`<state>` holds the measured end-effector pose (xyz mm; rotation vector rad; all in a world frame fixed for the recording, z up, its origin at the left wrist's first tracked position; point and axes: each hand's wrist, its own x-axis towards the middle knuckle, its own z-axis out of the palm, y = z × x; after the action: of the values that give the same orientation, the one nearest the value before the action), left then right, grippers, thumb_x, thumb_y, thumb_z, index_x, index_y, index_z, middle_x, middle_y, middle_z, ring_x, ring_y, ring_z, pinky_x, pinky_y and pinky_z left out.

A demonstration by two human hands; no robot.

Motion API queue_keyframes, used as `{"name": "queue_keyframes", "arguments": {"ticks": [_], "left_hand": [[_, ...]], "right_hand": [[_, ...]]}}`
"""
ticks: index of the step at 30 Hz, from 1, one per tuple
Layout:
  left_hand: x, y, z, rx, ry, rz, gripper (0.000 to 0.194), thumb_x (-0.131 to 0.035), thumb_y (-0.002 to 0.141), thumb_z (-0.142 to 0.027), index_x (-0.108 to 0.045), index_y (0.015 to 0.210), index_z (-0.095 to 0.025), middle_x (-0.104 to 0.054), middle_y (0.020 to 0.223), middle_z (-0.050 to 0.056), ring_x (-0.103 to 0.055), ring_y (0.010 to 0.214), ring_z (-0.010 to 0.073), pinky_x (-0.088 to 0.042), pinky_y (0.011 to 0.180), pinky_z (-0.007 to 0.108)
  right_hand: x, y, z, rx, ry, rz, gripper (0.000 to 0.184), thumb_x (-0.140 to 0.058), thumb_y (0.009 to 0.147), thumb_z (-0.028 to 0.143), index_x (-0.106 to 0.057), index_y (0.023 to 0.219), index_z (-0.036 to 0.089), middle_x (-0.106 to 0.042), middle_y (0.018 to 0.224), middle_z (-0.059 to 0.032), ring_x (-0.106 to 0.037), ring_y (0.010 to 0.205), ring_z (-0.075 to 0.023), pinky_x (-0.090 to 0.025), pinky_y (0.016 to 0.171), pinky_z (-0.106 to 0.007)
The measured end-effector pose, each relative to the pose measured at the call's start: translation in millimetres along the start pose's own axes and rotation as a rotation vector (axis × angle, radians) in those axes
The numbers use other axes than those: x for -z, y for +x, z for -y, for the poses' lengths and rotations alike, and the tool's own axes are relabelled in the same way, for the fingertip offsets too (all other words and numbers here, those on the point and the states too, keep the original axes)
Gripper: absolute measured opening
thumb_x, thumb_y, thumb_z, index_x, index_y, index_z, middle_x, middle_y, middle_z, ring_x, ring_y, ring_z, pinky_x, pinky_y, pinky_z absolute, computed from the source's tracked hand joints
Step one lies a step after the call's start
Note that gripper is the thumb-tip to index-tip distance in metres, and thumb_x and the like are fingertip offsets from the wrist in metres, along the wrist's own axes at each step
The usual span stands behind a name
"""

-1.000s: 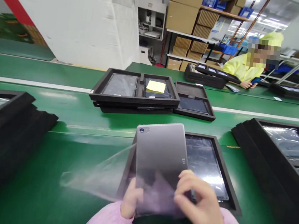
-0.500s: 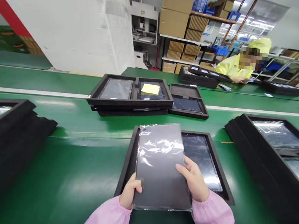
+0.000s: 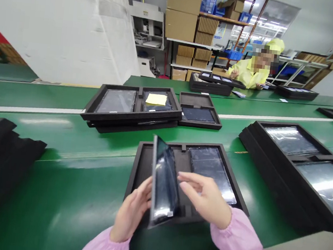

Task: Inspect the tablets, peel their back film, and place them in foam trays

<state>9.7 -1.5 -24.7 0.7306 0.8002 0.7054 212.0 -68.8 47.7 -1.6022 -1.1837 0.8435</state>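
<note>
A tablet [image 3: 164,181] in clear film stands steeply tilted above a black foam tray [image 3: 132,173], its dark glossy screen facing right. My left hand [image 3: 134,207] grips it from the left, with the fingers partly hidden behind its back. My right hand [image 3: 206,197] is just right of the screen, fingers stretched out and holding nothing; whether a fingertip touches the tablet's edge I cannot tell. In the tray's right compartment lies a second tablet [image 3: 212,172], screen up. Part of the bare left compartment shows behind the held tablet.
Stacked foam trays with tablets stand at the right [image 3: 292,183], and a tray stack [image 3: 131,115] with a yellow note [image 3: 156,99] is farther back. Beside it sits a smaller tray [image 3: 199,124]. More black foam [image 3: 2,162] is at left. A person in yellow [image 3: 250,72] works across the green bench.
The tablet has turned from showing its grey back to nearly edge-on with its screen to the right. My right hand has let go of its edge. The view has shifted slightly right.
</note>
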Motion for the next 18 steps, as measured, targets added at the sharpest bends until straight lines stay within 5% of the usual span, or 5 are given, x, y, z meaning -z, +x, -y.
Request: {"name": "queue_keyframes", "arguments": {"ticks": [4,7,9,14,18], "left_hand": [[14.0,-1.9,-13.3,0.083,0.246,-0.341,0.061,-0.066,0.072,-0.053,-0.061,0.123,-0.020,-0.062,0.133,0.010,-0.050,0.131,0.0330,-0.040,0.111,0.043],[23.4,8.7,-5.6,0.009,0.505,-0.417,0.055,-0.059,0.078,-0.049,-0.058,0.124,-0.019,-0.059,0.137,0.011,-0.047,0.134,0.0300,-0.035,0.115,0.040],[25.8,18.4,4.3,-0.110,0.706,-0.413,0.060,-0.054,0.080,-0.051,-0.054,0.129,-0.017,-0.057,0.139,0.013,-0.047,0.134,0.0310,-0.035,0.115,0.043],[25.6,40.8,23.8,-0.293,1.135,-0.464,0.085,-0.040,0.077,-0.060,-0.044,0.137,0.001,-0.056,0.131,0.029,-0.055,0.122,0.0450,-0.042,0.105,0.056],[45.0,54.4,30.6,-0.431,1.256,-0.491,0.080,-0.035,0.078,-0.060,-0.050,0.133,-0.004,-0.058,0.128,0.027,-0.054,0.123,0.0444,-0.042,0.106,0.053]], "right_hand": [[68.0,7.1,-46.0,-0.197,-0.151,-0.422,0.052,-0.064,0.074,0.050,-0.072,0.110,0.014,-0.071,0.117,-0.0172,-0.064,0.115,-0.0370,-0.045,0.105,-0.054],[107.1,11.7,-90.4,-0.329,-0.237,-0.622,0.063,-0.071,0.071,0.047,-0.064,0.118,0.006,-0.042,0.148,-0.0274,-0.022,0.144,-0.0463,-0.013,0.118,-0.064],[116.0,12.6,-115.3,-0.398,-0.245,-0.650,0.057,-0.074,0.072,0.043,-0.064,0.115,0.007,-0.037,0.151,-0.0279,-0.011,0.147,-0.0472,-0.006,0.116,-0.067],[110.2,7.8,-146.6,-0.399,-0.130,-0.530,0.027,-0.069,0.089,0.033,-0.066,0.109,0.015,-0.056,0.136,-0.0118,-0.045,0.133,-0.0318,-0.031,0.111,-0.059],[115.1,-11.2,-149.7,-0.416,0.051,-0.455,0.020,-0.064,0.093,0.032,-0.065,0.103,0.014,-0.067,0.109,-0.0066,-0.066,0.097,-0.0208,-0.054,0.087,-0.042]]}}
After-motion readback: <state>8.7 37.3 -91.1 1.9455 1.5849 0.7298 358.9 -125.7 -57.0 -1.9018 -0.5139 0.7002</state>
